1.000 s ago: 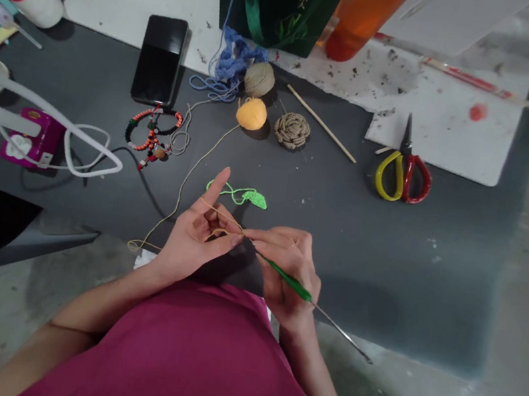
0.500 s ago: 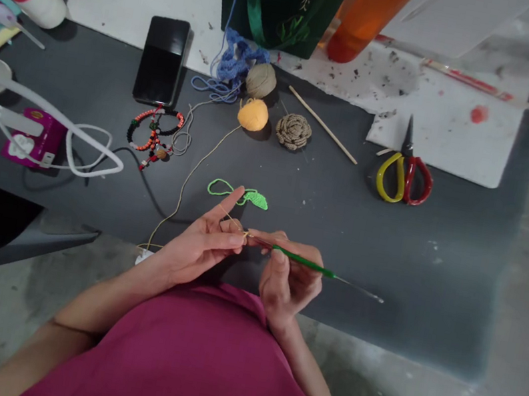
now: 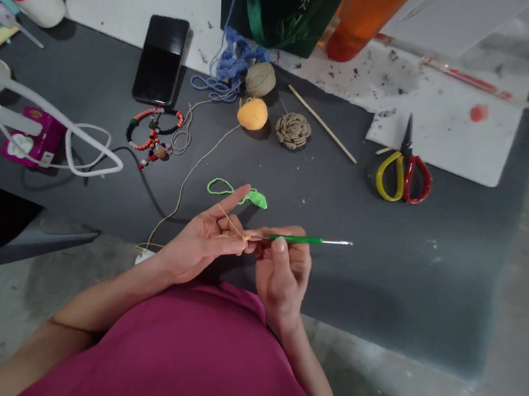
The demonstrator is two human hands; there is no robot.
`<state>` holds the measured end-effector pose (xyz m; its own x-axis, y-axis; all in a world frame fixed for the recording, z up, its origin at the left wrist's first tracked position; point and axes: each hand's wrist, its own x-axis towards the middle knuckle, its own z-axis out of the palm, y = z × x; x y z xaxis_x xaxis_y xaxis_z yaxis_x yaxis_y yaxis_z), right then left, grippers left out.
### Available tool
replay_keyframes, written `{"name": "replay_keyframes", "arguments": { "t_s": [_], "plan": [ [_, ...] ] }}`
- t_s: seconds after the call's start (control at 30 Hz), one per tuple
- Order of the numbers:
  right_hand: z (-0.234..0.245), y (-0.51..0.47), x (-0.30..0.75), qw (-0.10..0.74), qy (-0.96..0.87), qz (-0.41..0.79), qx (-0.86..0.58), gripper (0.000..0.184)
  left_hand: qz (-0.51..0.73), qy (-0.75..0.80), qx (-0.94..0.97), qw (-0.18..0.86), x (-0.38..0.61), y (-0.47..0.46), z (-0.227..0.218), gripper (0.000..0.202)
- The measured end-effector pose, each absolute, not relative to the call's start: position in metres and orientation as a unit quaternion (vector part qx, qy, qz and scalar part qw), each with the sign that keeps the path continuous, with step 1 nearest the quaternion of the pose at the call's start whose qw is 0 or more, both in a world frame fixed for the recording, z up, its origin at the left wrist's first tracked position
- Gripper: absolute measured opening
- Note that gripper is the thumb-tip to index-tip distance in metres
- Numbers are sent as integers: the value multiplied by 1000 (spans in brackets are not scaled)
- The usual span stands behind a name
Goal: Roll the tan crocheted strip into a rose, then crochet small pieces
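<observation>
My right hand (image 3: 282, 272) pinches a green-handled crochet hook (image 3: 303, 239) that lies nearly level, its metal end pointing right. My left hand (image 3: 204, 239) holds a thin orange yarn strand (image 3: 193, 169) taut over its raised forefinger, fingertips pinched where the hook's tip meets the yarn. The strand runs up the dark table (image 3: 386, 259) to a small orange yarn ball (image 3: 252, 113). A small green crocheted leaf (image 3: 255, 198) with a loop tail lies just beyond my fingers.
A tan yarn ball (image 3: 260, 79), blue yarn (image 3: 234, 61), a tan crocheted rose (image 3: 293, 130), a wooden stick (image 3: 322, 124) and yellow-red scissors (image 3: 404, 174) lie further back. A phone (image 3: 160, 59), beaded bracelets (image 3: 154, 129) and a pink power strip (image 3: 33, 142) with white cables sit left.
The crochet hook has swung from pointing down-right to nearly level, and my right hand turned with it. My left forefinger dropped lower toward the green leaf.
</observation>
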<state>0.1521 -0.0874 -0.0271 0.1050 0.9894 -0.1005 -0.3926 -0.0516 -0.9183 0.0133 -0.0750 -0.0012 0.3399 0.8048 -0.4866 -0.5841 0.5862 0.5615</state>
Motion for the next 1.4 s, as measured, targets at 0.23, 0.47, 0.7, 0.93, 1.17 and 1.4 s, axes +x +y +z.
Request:
{"name": "replay_keyframes", "arguments": {
  "t_s": [0.23, 0.47, 0.7, 0.93, 1.17, 1.4],
  "plan": [
    [-28, -89, 153, 601, -379, 531, -461, 11, 452, 420, 207, 760, 12, -75, 1, 73],
    [-23, -91, 157, 601, -445, 495, -441, 7, 445, 449, 228, 741, 11, -75, -2, 75],
    [-32, -90, 158, 570, -628, 288, -445, 34, 480, 437, 177, 740, 17, -76, 2, 74],
    [-37, -93, 146, 629, -503, 375, -459, 18, 433, 388, 70, 811, 17, -76, -3, 66],
    [-38, -100, 150, 644, -422, 416, -485, 14, 435, 372, 60, 818, 17, -76, -3, 61],
    [-32, -100, 156, 621, -457, 373, -517, 7, 438, 370, 64, 817, 14, -76, -3, 63]
  ]
}}
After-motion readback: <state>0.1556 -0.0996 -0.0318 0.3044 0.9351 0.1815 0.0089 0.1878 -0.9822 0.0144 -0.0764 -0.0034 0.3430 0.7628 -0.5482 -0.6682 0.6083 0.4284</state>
